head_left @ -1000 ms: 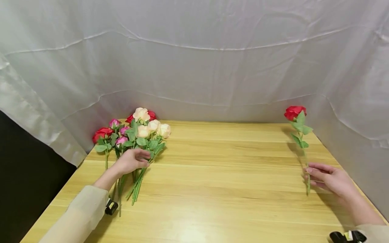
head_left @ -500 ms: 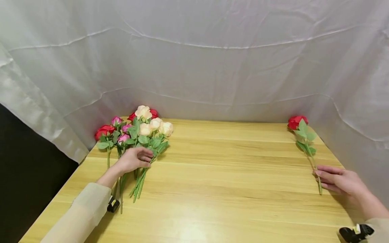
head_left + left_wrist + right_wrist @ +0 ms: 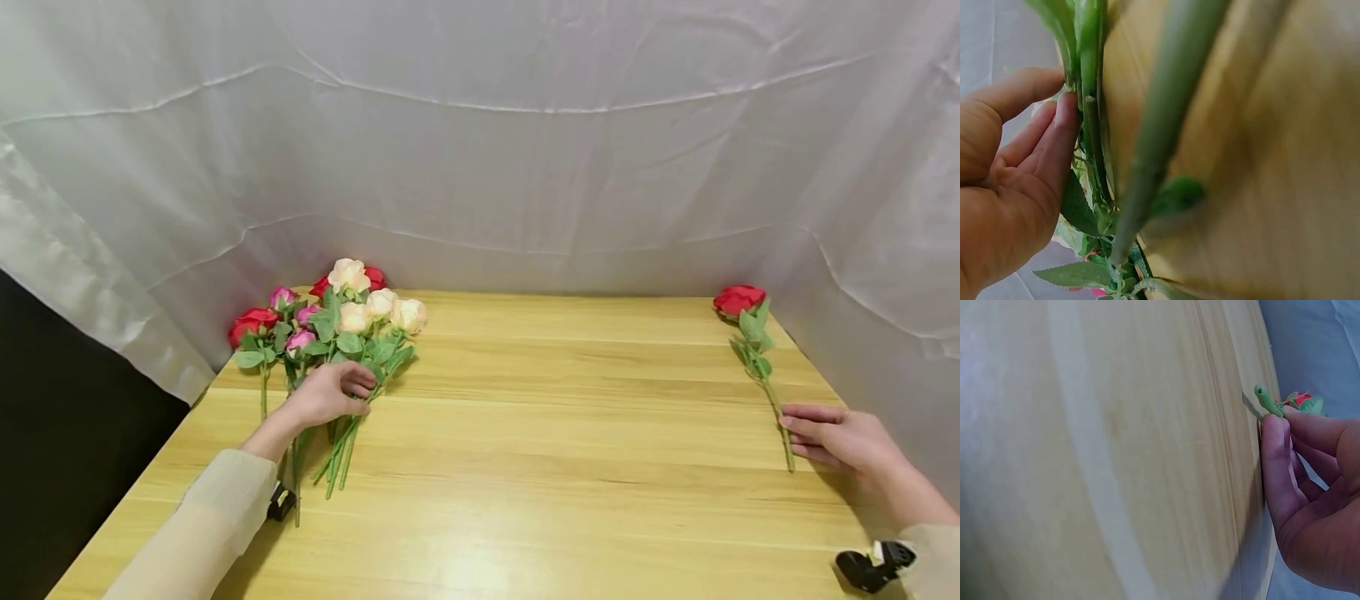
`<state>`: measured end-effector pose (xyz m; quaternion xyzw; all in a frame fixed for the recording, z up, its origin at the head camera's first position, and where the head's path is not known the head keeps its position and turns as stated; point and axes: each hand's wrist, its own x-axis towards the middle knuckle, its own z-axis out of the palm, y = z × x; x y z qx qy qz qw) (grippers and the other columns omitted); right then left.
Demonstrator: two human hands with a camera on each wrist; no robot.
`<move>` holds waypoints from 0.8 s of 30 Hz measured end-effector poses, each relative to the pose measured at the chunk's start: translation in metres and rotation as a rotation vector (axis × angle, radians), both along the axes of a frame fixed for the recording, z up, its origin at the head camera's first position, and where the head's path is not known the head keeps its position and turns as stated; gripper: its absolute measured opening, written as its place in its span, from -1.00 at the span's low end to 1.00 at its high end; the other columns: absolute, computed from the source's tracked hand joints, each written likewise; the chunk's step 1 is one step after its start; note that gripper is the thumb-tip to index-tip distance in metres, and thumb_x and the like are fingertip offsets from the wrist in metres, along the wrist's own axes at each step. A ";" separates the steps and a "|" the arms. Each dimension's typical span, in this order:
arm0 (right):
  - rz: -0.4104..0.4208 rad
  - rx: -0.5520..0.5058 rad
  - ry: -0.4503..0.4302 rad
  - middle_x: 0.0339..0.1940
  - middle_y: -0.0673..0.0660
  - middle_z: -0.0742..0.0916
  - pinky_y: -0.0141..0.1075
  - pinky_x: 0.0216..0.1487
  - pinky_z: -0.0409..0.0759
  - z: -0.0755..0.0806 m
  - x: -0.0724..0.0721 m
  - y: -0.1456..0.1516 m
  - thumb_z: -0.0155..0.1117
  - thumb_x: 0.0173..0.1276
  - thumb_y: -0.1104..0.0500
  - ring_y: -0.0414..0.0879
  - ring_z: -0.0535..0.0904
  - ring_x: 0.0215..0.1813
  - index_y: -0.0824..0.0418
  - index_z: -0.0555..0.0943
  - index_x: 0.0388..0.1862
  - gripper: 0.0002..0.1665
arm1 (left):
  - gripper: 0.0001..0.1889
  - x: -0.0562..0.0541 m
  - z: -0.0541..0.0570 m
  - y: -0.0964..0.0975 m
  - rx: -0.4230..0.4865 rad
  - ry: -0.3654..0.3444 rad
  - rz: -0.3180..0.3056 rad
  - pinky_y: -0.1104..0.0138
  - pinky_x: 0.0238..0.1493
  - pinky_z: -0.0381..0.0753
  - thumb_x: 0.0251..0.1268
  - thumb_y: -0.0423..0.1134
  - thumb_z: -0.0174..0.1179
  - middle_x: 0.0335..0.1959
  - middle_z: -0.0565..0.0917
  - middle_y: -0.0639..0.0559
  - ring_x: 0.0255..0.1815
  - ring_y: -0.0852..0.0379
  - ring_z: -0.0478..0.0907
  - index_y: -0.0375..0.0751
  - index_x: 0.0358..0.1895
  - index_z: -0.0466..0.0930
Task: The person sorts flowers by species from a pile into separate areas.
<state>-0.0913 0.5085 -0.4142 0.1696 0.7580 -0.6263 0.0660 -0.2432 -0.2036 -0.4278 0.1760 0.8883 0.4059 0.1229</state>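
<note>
On the right of the table, my right hand pinches the green stem of a red rose between thumb and fingers. The bloom points to the far edge. In the right wrist view the stem's cut end sticks out past the fingertips. At the left, my left hand reaches over a pile of flowers and pinches the stem of a cream rose. The left wrist view shows thumb and fingers meeting at green stems. The hand hides part of the pile's stems.
Several cream, pink and red roses lie together at the table's back left. A light wood table spans between the hands. Pale grey curtains hang behind and at the sides.
My right hand has moved right and lowered the red rose, whose bloom is now nearer the table. The left hand has hardly moved; the cream rose stems shifted slightly.
</note>
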 end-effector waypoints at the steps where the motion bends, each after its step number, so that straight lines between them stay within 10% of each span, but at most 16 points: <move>1: 0.000 0.012 -0.003 -0.32 -0.22 0.81 -0.36 -0.22 0.80 0.000 -0.001 0.000 0.29 0.54 0.29 -0.24 0.77 -0.32 -0.24 0.81 -0.34 -0.59 | -0.53 0.000 0.000 0.000 0.000 -0.003 0.007 0.08 0.04 0.75 0.23 -0.44 0.45 0.04 0.71 -0.25 0.07 -0.16 0.66 -0.43 0.20 0.58; 24: 0.002 0.124 -0.008 -0.35 -0.26 0.79 -0.36 -0.24 0.79 0.001 -0.005 -0.003 0.27 0.57 0.20 -0.27 0.74 -0.34 -0.35 0.75 -0.38 -0.58 | -0.64 -0.004 0.009 0.000 0.025 -0.106 0.083 0.19 -0.05 0.73 0.29 -0.41 0.37 -0.02 0.73 -0.26 -0.07 -0.02 0.66 -0.47 0.12 0.65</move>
